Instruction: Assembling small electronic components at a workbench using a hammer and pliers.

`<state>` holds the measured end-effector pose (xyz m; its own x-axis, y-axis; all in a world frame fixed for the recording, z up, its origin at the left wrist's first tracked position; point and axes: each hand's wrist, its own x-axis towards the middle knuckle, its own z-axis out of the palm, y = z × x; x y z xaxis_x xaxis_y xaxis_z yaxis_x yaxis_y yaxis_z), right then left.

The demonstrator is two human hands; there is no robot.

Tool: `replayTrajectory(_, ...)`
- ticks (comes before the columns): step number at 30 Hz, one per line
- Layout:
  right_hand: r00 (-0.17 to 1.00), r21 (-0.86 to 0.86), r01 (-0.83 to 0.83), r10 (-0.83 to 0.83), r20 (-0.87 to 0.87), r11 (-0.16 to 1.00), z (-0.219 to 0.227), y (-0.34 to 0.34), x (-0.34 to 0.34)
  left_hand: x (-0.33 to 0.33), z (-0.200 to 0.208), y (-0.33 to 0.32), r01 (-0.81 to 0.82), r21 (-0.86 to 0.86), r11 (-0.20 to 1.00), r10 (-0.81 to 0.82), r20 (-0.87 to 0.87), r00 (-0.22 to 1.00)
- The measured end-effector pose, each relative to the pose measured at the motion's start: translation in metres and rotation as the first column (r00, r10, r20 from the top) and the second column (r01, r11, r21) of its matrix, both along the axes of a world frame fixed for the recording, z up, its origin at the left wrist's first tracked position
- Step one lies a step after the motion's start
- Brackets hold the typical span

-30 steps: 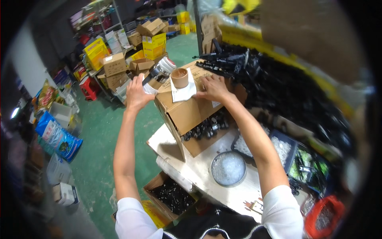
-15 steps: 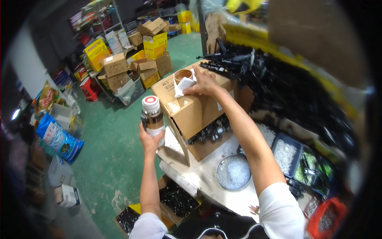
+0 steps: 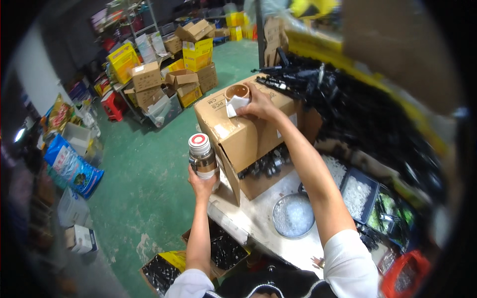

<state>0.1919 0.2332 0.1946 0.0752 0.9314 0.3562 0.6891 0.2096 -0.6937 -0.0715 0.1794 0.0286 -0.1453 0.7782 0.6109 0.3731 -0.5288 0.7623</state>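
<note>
My left hand (image 3: 202,183) is closed around a thermos flask (image 3: 202,161) with a steel-coloured body and a white lid marked by a red ring. The flask stands upright in the hand, just left of a large cardboard box (image 3: 253,141). On the box top, my right hand (image 3: 260,103) grips a round, brown, hollow thing (image 3: 237,91), like a cup or a tape roll; which one I cannot tell. A folded white tissue (image 3: 235,106) lies against its near side, under my thumb.
Black parts heap up (image 3: 362,114) behind the box on the right. A round metal dish (image 3: 293,215) and a dark tray of white pieces (image 3: 357,194) stand on the white table (image 3: 248,218). Boxes of black parts (image 3: 226,248) sit below its left edge.
The flask in my left hand has moved right and slightly nearer, closer to the cardboard box. My right hand has drawn in around the brown round thing, and the tissue is pressed closer to it.
</note>
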Motion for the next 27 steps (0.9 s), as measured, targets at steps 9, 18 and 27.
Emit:
replayTrajectory(9,0.956,0.085,-0.240,0.251,-0.154,0.967,0.015,-0.066,-0.004,-0.008,-0.020,-0.002,-0.003,-0.064,0.998,0.008,0.085,0.996)
replayTrajectory(18,0.796,-0.041,-0.604,0.599,-0.083,0.796,0.052,-0.198,-0.031,0.011,-0.001,-0.018,0.030,-0.114,0.993,-0.023,0.061,0.998)
replayTrajectory(27,0.505,0.110,-0.853,0.860,-0.073,0.510,0.074,-0.265,-0.063,0.003,-0.050,-0.019,-0.006,-0.060,0.998,0.005,-0.006,1.000)
